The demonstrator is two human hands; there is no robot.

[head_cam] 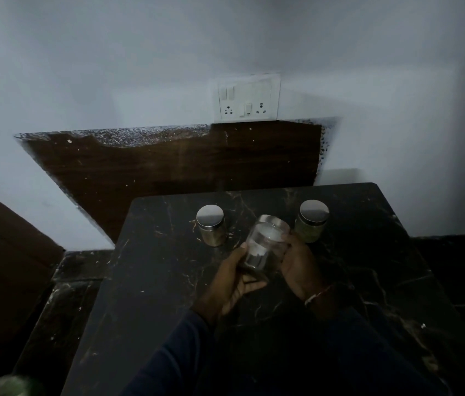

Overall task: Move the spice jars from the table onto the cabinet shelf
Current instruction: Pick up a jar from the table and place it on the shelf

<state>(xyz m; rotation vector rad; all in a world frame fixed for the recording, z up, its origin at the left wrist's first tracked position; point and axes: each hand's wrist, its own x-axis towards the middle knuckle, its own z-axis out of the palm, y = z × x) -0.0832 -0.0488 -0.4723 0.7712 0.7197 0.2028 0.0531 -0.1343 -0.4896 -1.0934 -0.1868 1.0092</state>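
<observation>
A clear glass spice jar (265, 247) with a steel lid and white contents is held tilted above the dark marble table (154, 281). My left hand (232, 278) grips its lower side and my right hand (300, 264) grips its right side. Two more jars stand upright on the table behind it: the left jar (211, 225) and the right jar (312, 220), both with steel lids. No cabinet shelf is in view.
A white wall with a switch and socket plate (248, 100) rises behind the table. A brown wooden panel (168, 164) leans against the wall. A dark brown board (2, 252) stands at the left. Something green and blurred (5, 387) shows at the bottom left corner.
</observation>
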